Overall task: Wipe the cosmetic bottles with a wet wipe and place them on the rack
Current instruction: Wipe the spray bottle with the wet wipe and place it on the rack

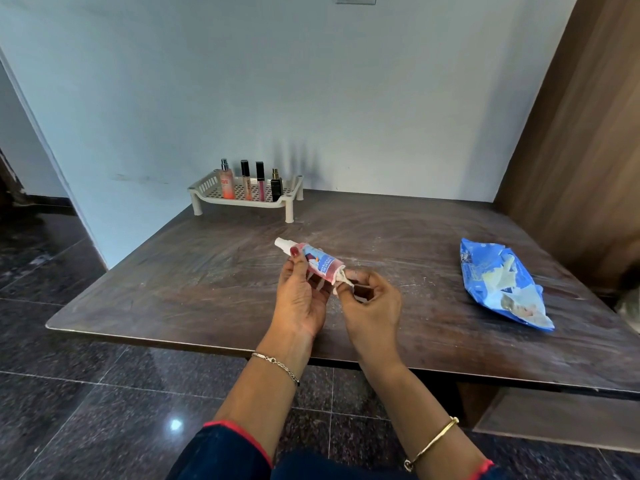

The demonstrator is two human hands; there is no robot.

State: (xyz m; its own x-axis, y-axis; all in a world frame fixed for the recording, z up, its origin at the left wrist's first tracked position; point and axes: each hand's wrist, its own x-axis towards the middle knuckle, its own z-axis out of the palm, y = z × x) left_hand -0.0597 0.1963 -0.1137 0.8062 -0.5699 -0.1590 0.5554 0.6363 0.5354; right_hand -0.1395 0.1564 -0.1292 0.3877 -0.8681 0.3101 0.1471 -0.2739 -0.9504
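Observation:
My left hand (pixel 302 295) holds a small pink spray bottle (pixel 317 259) with a white cap and a blue label, tilted with the cap pointing up and left, above the middle of the table. My right hand (pixel 371 299) pinches a white wet wipe (pixel 341 281) against the bottle's bottom end. At the back of the table stands a cream perforated rack (pixel 207 187) with several cosmetic bottles (pixel 250 181) upright in a row: a peach spray bottle, two slim tubes and a small black one.
A blue wet-wipe pack (pixel 502 289) lies open on the right side of the dark wooden table (pixel 173 271). A brown wooden panel (pixel 571 133) rises at the right; a pale wall stands behind. Dark polished floor lies to the left and below.

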